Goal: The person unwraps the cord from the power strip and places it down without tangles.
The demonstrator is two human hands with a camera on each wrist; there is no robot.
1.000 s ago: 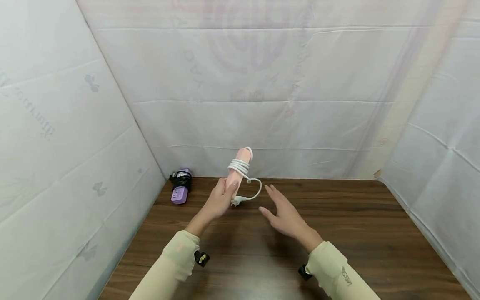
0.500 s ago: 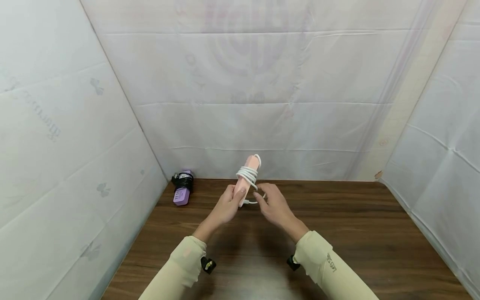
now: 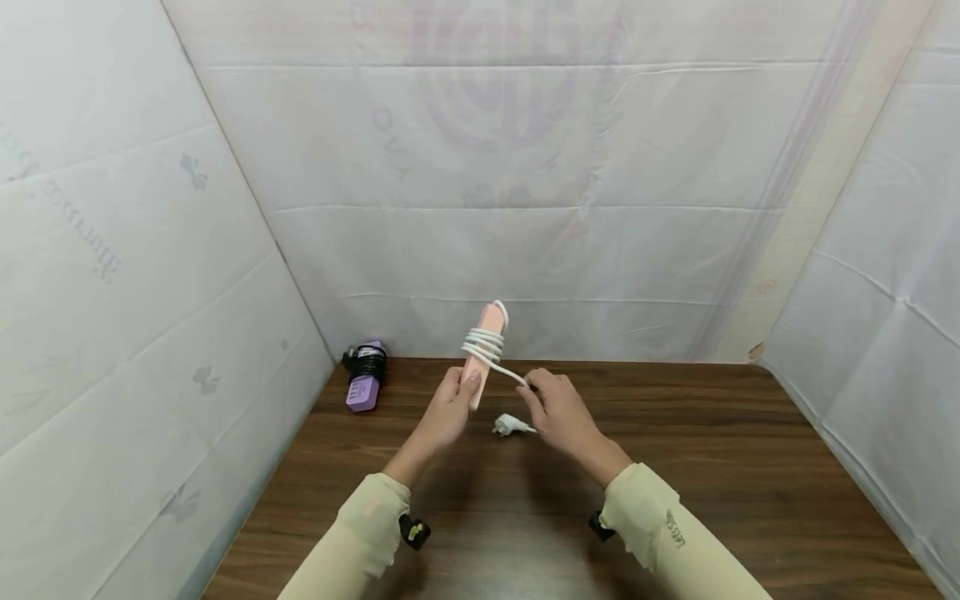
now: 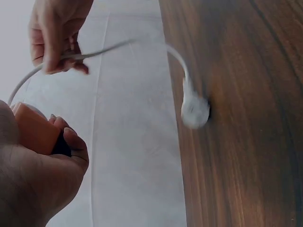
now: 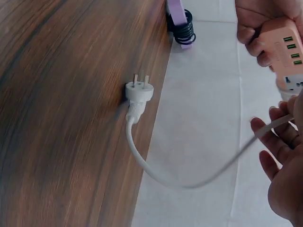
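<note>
My left hand [image 3: 444,410] grips the lower end of a pink power strip [image 3: 491,318], held tilted above the table. Several turns of its white cord [image 3: 504,372] circle the strip's middle. To the right, my right hand [image 3: 566,417] pinches the cord's loose stretch between thumb and fingers, drawn out from the wraps. Below that hand dangles the white plug [image 3: 510,425]; its prongs show in the right wrist view, where the plug [image 5: 138,94] appears over the wood. USB ports and a socket are visible on the power strip [image 5: 279,40] there.
A purple power strip [image 3: 363,392] wrapped in black cord [image 3: 366,362] lies at the table's back left corner. The dark wooden table [image 3: 712,467] meets a white sheet wall [image 3: 645,275] behind, with more sheets at left and right.
My right hand came in from the right, took hold of the cord and drew it rightward. The plug, formerly against the strip's lower end, now hangs apart from it. The left hand keeps its grip.
</note>
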